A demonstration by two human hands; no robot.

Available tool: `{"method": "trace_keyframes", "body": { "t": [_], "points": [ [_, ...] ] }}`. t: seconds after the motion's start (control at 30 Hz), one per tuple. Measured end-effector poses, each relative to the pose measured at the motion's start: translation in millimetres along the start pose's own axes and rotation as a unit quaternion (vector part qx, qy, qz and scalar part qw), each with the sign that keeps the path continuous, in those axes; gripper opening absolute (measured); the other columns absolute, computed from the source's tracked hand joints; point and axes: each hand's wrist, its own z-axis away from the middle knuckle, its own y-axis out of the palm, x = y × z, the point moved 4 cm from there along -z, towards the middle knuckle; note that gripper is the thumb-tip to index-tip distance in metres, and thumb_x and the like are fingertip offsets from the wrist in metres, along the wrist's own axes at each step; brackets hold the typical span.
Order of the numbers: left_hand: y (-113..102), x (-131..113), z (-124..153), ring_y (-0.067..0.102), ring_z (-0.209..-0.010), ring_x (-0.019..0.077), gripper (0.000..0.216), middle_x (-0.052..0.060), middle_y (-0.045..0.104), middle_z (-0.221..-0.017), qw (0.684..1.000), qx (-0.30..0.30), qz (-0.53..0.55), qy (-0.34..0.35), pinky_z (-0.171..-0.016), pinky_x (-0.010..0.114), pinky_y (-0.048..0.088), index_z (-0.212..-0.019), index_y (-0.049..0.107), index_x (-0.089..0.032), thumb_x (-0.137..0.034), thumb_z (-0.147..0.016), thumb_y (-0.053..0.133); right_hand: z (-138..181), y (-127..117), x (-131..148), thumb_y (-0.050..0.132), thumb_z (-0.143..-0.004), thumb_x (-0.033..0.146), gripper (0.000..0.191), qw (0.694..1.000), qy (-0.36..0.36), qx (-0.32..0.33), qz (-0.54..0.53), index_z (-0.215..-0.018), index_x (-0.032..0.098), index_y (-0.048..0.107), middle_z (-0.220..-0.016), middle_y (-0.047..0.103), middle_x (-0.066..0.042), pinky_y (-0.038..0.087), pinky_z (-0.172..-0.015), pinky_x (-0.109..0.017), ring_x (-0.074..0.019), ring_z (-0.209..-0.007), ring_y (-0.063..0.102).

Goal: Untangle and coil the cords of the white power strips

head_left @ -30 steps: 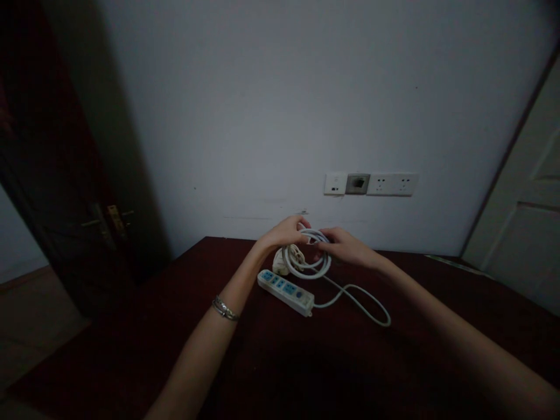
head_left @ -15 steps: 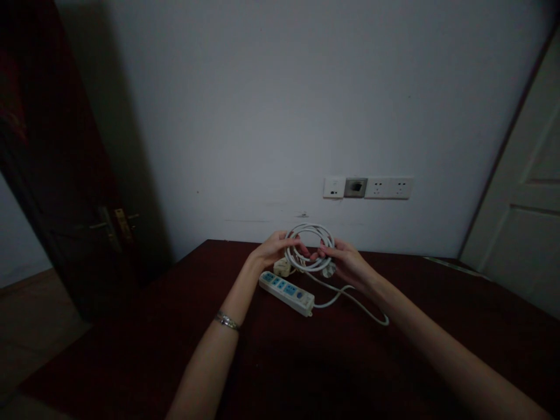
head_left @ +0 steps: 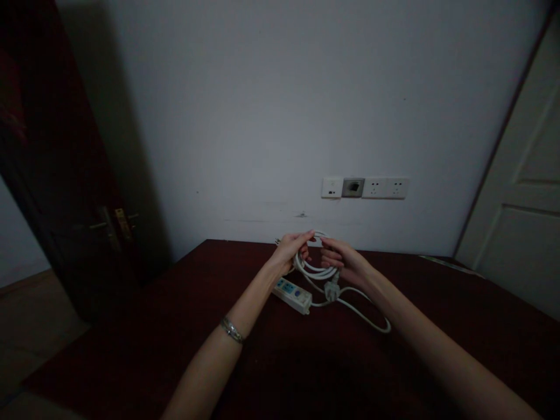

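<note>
Between my two hands is a coiled white cable [head_left: 315, 272], held up over the table. My left hand [head_left: 294, 248] is closed round the coil's left side, its thumb pointing to the top. On the right side of the loops, my right hand [head_left: 343, 255] grips with curled fingers. A white plug [head_left: 332, 290] hangs below the right hand. Under the coil a white power strip [head_left: 294, 296] with blue sockets lies on the table, its left end hidden by my left wrist. From its right end a loose loop of cord [head_left: 370, 321] runs across the table.
The dark red table [head_left: 166, 326] stands against a pale wall [head_left: 245, 116]. Wall sockets [head_left: 364, 188] sit just above its back edge. A dark door [head_left: 65, 175] is at the left, a light panelled door [head_left: 525, 192] at the right.
My hands have come closer together around the coil and curled more tightly. The plug now dangles lower, in front of the cord, and my left forearm covers more of the power strip.
</note>
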Motion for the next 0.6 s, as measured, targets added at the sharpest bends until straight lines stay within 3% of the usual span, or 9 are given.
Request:
{"method": "trace_keyframes", "body": {
  "t": [0.23, 0.33, 0.43, 0.53, 0.6],
  "points": [
    [-6.7, 6.7, 5.7, 0.057, -0.048, 0.0115, 0.031, 0.005, 0.059, -0.052, 0.991, 0.062, -0.051, -0.103, -0.049, 0.023, 0.044, -0.061, 0.056, -0.009, -0.035, -0.065, 0.073, -3.5, -4.1, -2.2, 0.074, -0.064, 0.040, 0.042, 0.995, -0.041, -0.090, 0.008, -0.059, 0.021, 0.037, -0.037, 0.027, 0.013, 0.039, -0.040, -0.018, -0.0021, -0.032, 0.019],
    [-4.9, 3.2, 7.4, 0.049, -0.041, 0.0071, 0.033, -0.002, 0.050, -0.043, 0.993, 0.058, 0.063, -0.082, -0.048, 0.021, 0.043, -0.055, 0.049, -0.013, -0.035, -0.070, 0.069, -1.7, 1.3, -2.6, 0.072, -0.065, 0.044, 0.042, 0.993, -0.065, -0.097, 0.027, -0.060, 0.021, 0.038, -0.040, 0.029, 0.012, 0.038, -0.039, -0.019, -0.0024, -0.032, 0.020],
    [0.6, 3.3, 5.1, 0.028, -0.030, 0.0013, 0.041, -0.010, 0.032, -0.035, 0.982, 0.043, 0.176, -0.058, -0.038, 0.016, 0.032, -0.051, 0.037, -0.017, -0.038, -0.075, 0.063, 1.8, 10.0, -5.7, 0.070, -0.066, 0.046, 0.042, 0.995, -0.057, -0.080, 0.032, -0.057, 0.021, 0.038, -0.038, 0.026, 0.012, 0.037, -0.039, -0.019, -0.0028, -0.032, 0.019],
    [4.2, 8.1, 2.6, 0.020, -0.026, 0.0019, 0.048, -0.010, 0.026, -0.032, 0.987, 0.003, 0.152, -0.055, -0.031, 0.016, 0.020, -0.049, 0.032, -0.018, -0.047, -0.077, 0.059, 6.0, 17.3, -10.6, 0.068, -0.069, 0.046, 0.044, 0.997, -0.038, -0.061, 0.024, -0.053, 0.020, 0.037, -0.037, 0.024, 0.011, 0.033, -0.037, -0.018, -0.0019, -0.032, 0.017],
    [3.7, 8.8, 2.4, 0.022, -0.025, 0.0033, 0.050, -0.010, 0.026, -0.031, 0.995, -0.044, 0.081, -0.022, -0.029, 0.018, 0.020, -0.049, 0.032, -0.019, -0.053, -0.074, 0.059, 8.9, 21.3, -12.7, 0.067, -0.070, 0.044, 0.043, 0.997, -0.035, -0.050, 0.044, -0.051, 0.019, 0.038, -0.036, 0.025, 0.011, 0.030, -0.036, -0.017, -0.0010, -0.032, 0.015]
  ]
}}
